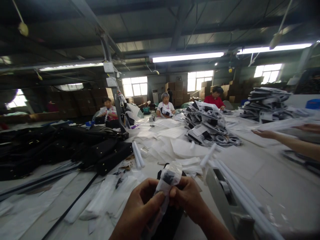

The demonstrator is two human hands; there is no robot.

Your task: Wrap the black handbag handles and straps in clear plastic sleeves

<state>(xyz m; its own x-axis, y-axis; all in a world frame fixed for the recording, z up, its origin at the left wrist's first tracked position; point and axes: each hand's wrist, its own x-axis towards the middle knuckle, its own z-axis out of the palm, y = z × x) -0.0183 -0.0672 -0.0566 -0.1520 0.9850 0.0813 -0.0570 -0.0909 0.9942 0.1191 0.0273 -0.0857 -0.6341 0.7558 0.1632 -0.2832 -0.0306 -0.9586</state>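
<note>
So in the head view, both hands are up close on a black strap-like thing (172, 216) with a translucent white wrap (170, 176) around its top end, and I'll use that wrap as the landmark. It sits low and near the middle, held over the bench (282, 176). The left hand (145, 207) is curled partly closed, thumb pressed on the near side of the wrap. The right hand (188, 197) is bunched up tighter, thumb and fingers pinching its right edge. Can't really tell what the fingers behind it are doing.

Just right of the wrap there's a grey dispenser (225, 200), with long white tubes (246, 201) running along its far side. Beyond the wrap it's a mess of loose white sheets (162, 136), plus a couple of short white rolls (138, 155) slightly left. Further left is a big heap of black bags (100, 150).

Past the wrap and off to the right is a messy pile (206, 123) of wrapped pieces, then another tall stack (266, 103) further right. Somebody else's arms (287, 140) reach in from the far right, and three people sit across from the wrap, one in a red top (214, 101).
</note>
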